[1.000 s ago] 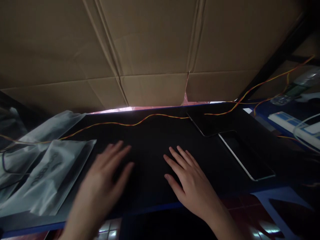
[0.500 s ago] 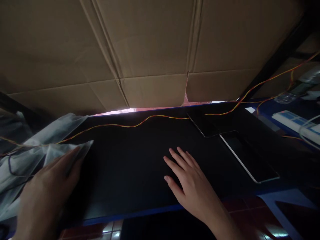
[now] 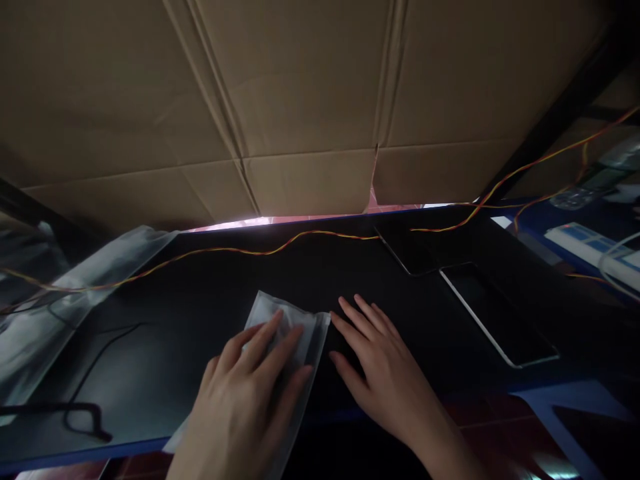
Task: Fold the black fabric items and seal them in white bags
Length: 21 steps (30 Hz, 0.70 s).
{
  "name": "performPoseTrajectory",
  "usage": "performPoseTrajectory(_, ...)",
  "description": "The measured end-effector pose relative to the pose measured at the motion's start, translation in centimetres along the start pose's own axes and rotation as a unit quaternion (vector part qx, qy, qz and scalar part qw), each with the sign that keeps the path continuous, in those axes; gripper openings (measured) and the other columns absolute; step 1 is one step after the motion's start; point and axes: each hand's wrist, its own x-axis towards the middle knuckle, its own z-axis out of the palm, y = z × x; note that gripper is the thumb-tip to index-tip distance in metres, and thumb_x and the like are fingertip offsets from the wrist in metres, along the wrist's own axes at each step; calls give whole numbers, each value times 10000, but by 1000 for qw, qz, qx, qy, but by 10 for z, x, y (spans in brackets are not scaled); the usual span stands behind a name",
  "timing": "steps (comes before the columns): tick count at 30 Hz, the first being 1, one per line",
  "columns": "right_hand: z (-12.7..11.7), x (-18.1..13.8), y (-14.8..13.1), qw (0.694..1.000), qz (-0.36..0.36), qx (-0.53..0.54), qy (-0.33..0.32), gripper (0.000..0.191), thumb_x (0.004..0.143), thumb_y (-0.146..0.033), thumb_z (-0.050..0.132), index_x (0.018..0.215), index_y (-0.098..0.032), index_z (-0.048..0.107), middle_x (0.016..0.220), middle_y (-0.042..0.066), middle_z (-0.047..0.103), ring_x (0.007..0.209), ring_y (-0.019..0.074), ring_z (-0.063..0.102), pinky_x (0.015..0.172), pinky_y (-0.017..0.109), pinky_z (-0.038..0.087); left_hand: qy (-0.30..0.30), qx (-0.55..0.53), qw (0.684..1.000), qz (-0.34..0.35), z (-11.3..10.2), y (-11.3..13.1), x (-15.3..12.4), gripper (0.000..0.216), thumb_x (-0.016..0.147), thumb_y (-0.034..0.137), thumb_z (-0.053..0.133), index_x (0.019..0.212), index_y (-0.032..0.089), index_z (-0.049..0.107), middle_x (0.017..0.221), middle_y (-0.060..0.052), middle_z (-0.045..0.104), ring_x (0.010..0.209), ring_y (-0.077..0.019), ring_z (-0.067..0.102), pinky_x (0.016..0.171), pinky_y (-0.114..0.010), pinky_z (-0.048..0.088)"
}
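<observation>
My left hand [image 3: 245, 393] lies flat, fingers spread, on a translucent grey plastic bag [image 3: 295, 327] that rests on the black mat [image 3: 200, 300] near its front edge. My right hand [image 3: 380, 363] lies open and flat on the mat just right of the bag, fingers stretched forward, its fingertips beside the bag's right edge. Neither hand grips anything.
More grey plastic bags [image 3: 60, 300] lie at the left. A red-yellow wire [image 3: 280, 245] runs across the back of the mat. Two dark flat screens [image 3: 495, 313] lie at the right. A cardboard wall [image 3: 300, 100] stands behind. A black cable [image 3: 80, 413] loops at front left.
My left hand reached left to the pile of bags, then slid one bag right to the middle of the mat beside my right hand. My right hand has stayed still.
</observation>
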Motion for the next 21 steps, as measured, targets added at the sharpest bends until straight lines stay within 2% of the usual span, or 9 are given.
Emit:
performPoseTrajectory(3, 0, -1, 0, 1000, -2, 8, 3, 523, 1109, -374, 574, 1611, -225, 564, 1752, 61, 450, 1659, 335, 347, 1316, 642, 389, -7, 33, 999, 40, 9, -11, 5, 435, 1064, 430, 549, 1476, 376, 682, 1665, -39, 578, 1501, -449, 561, 1014, -672, 612)
performPoseTrajectory(5, 0, 0, 0, 1000, -1, 13, 9, 535, 1104, -367, 584, 1613, -204, 556, 1740, 72, 473, 1652, 338, 363, 1317, 637, 390, -24, 31, 997, 71, 18, -15, 5, 569, 1088, 377, 510, 1656, 366, 487, 1749, -48, 460, 1632, -441, 382, 1146, -740, 510)
performPoseTrajectory(7, 0, 2, 1, 999, 3, 25, 22, 508, 1098, -327, 587, 1589, -196, 579, 1707, 79, 528, 1634, 332, 401, 1311, 621, 403, -42, 17, 996, 82, 25, -16, 3, 659, 1111, 354, 472, 1745, 362, 293, 1789, -59, 385, 1670, -414, 307, 1187, -753, 470)
performPoseTrajectory(9, -2, 8, 0, 998, 19, 52, 40, 414, 1100, -276, 569, 1500, -213, 655, 1631, 82, 617, 1589, 322, 468, 1281, 598, 438, -47, 13, 996, 71, 29, -14, 1, 678, 1123, 362, 460, 1758, 387, 225, 1795, -56, 375, 1678, -403, 290, 1180, -748, 481)
performPoseTrajectory(12, -4, 21, -4, 990, 69, 98, 72, 249, 1103, -238, 550, 1231, -234, 764, 1400, 93, 751, 1393, 308, 634, 1159, 551, 525, -45, 7, 997, 58, 30, -13, -1, 653, 1128, 350, 452, 1745, 428, 252, 1787, -45, 397, 1681, -397, 286, 1138, -698, 538)
performPoseTrajectory(14, -4, 32, -9, 986, 92, 115, 82, 180, 1095, -245, 574, 1072, -229, 751, 1212, 86, 782, 1192, 277, 713, 1047, 491, 573, -43, -5, 998, 52, 29, -12, -2, 626, 1130, 333, 447, 1728, 444, 301, 1782, -41, 407, 1679, -393, 293, 1112, -659, 567)
performPoseTrajectory(17, -3, 45, -16, 983, 109, 122, 78, 155, 1064, -217, 610, 930, -225, 685, 998, 49, 756, 974, 229, 734, 888, 402, 593, -43, -21, 999, 23, 28, -10, -3, 594, 1126, 315, 451, 1695, 469, 378, 1763, -29, 444, 1671, -384, 321, 1098, -636, 577)
performPoseTrajectory(21, -2, 51, -25, 983, 124, 122, 63, 193, 963, -143, 676, 801, -233, 623, 865, 12, 715, 869, 219, 732, 809, 379, 569, -36, -27, 997, -57, 31, 0, -4, 536, 1127, 312, 444, 1645, 444, 488, 1734, -33, 489, 1659, -386, 349, 1079, -646, 575)
